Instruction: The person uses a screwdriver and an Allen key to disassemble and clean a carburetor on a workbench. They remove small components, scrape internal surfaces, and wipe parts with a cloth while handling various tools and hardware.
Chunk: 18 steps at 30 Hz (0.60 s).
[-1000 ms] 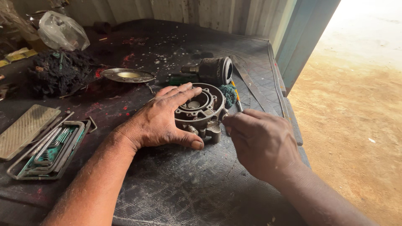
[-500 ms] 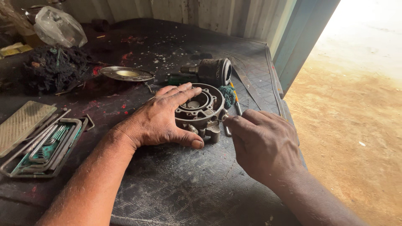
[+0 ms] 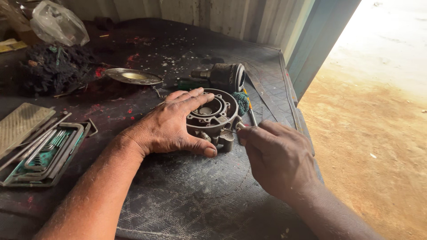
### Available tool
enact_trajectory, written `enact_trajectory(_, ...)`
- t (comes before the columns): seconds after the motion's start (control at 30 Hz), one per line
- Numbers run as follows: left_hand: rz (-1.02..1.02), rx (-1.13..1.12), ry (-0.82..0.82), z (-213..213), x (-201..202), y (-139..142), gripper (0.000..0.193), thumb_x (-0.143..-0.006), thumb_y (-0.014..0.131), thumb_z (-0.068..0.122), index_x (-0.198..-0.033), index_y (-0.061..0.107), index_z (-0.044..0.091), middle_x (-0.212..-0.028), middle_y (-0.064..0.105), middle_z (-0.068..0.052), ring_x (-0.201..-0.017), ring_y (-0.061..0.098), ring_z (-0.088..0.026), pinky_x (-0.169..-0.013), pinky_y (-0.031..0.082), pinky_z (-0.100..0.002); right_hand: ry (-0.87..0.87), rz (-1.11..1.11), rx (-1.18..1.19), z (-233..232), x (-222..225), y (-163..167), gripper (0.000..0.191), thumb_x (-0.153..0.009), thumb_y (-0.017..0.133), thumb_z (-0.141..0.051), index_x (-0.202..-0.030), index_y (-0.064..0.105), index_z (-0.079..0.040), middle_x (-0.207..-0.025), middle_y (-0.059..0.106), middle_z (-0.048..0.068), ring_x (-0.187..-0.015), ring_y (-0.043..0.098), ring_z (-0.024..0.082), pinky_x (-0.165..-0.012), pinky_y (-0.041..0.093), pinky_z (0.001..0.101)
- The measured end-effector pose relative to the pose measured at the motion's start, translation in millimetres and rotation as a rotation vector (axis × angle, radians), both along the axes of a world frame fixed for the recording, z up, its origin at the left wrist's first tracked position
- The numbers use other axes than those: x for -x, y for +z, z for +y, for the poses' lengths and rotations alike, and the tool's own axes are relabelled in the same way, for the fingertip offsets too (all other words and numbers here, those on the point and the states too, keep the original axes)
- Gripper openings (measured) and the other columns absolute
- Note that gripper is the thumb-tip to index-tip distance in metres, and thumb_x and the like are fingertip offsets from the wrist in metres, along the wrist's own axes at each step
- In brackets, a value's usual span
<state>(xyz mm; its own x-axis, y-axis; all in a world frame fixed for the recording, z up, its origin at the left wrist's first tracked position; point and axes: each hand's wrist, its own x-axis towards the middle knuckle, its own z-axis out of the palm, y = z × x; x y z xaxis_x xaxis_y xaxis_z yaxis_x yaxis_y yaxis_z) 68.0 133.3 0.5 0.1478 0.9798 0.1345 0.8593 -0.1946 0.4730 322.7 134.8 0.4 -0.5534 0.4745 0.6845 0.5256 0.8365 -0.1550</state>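
A round grey metal housing point(image 3: 216, 116) with a ring of small holes lies on the dark rubber mat point(image 3: 187, 195). My left hand point(image 3: 171, 126) rests flat over its left side, thumb pressed against the front. My right hand point(image 3: 278, 155) is just right of the housing, fingers pinched on a thin metal tool point(image 3: 234, 130) whose tip touches the housing's front right edge.
A dark cylindrical part point(image 3: 227, 76) lies behind the housing, with a green cloth wad point(image 3: 242, 101) and a screwdriver point(image 3: 250, 112) beside it. A shallow metal dish point(image 3: 133, 76), black fibre pile point(image 3: 53, 71), plastic bag point(image 3: 58, 22) and tool case point(image 3: 42, 153) sit left. Sandy ground point(image 3: 373, 133) lies right.
My right hand has moved slightly left, bringing the thin tool against the housing. My left hand stays pressed on it. The view has shifted a little.
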Motion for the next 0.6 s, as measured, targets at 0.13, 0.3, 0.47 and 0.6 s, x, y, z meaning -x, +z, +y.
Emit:
enact_trajectory(0.13,-0.040,-0.016,-0.011,1.1,2.7,-4.0,0.134,-0.038,0.088,0.073,-0.154,0.042,0.024,-0.165,0.032,-0.007,-0.154,0.023,-0.028,-0.122,0.026,-0.048,-0.043,-0.028,0.024,1.4,0.3,-1.0,0.007,-0.088,0.073,-0.011,-0.094,0.078,-0.010,-0.075,0.069,0.005,-0.068,0.069,0.023,-0.060,0.053,0.0392)
enact_trajectory(0.3,-0.078,-0.037,0.000,2.9,9.9,-8.7,0.132,-0.041,0.086,0.075,-0.155,0.044,0.023,-0.166,0.034,-0.007,-0.155,0.026,-0.029,-0.124,0.026,-0.048,-0.080,0.074,0.017,2.4,0.1,-2.7,0.007,-0.089,0.072,-0.010,-0.094,0.077,-0.009,-0.077,0.069,0.006,-0.070,0.070,0.023,-0.062,0.054,0.0388)
enact_trajectory(0.47,-0.174,-0.007,0.049,3.0,17.8,-11.9,0.136,-0.039,0.082,0.075,-0.157,0.040,0.024,-0.170,0.023,-0.010,-0.153,0.027,-0.030,-0.120,0.030,-0.048,-0.010,0.017,-0.021,3.6,1.2,-4.5,0.011,-0.089,0.071,-0.009,-0.097,0.078,-0.009,-0.076,0.069,0.005,-0.071,0.070,0.023,-0.063,0.053,0.0399)
enact_trajectory(0.6,-0.180,0.017,0.073,4.2,18.7,-13.7,0.138,-0.039,0.082,0.076,-0.158,0.036,0.024,-0.168,0.025,-0.011,-0.154,0.027,-0.030,-0.121,0.030,-0.048,-0.005,-0.019,-0.031,5.8,1.3,-3.7,0.011,-0.089,0.070,-0.009,-0.096,0.078,-0.010,-0.077,0.069,0.006,-0.072,0.069,0.023,-0.063,0.053,0.0392)
